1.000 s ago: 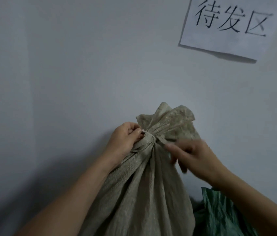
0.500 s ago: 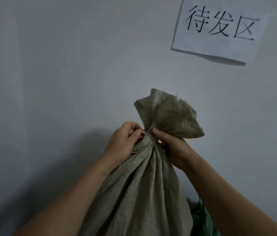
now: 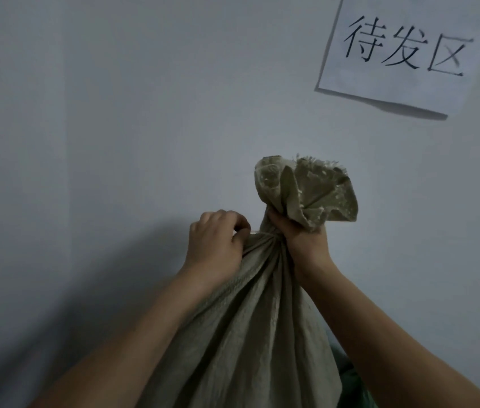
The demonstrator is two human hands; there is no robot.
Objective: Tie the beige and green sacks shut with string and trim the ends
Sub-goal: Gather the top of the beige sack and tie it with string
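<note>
Backdrop: pale grey wall (image 3: 100,113) fills the view behind a person's two bare forearms, seen from a head-worn camera.
Bottom edge: a sliver of the green sack (image 3: 350,384) shows low and to the right, wedged between the beige cloth and the right forearm; whether it is tied cannot be told.
Between the forearms: the beige sack (image 3: 247,334) stands upright at centre frame, its woven cloth drawn in pleats up to a narrow neck.
Left of the neck: the left hand (image 3: 215,242) rests on the sack's shoulder, fingers curled, thumb and forefinger pinched on the string.
Round the neck: the string (image 3: 265,233) runs as a thin band between the two hands.
Right of the neck: the right hand (image 3: 300,234) is clenched round the gathered cloth just above that band, and the sack's frayed, pale-flecked top fans out over its knuckles.
Upper right: a white paper sign (image 3: 403,54) bearing three black characters hangs on the wall, its lower edge lifting and throwing a shadow.
</note>
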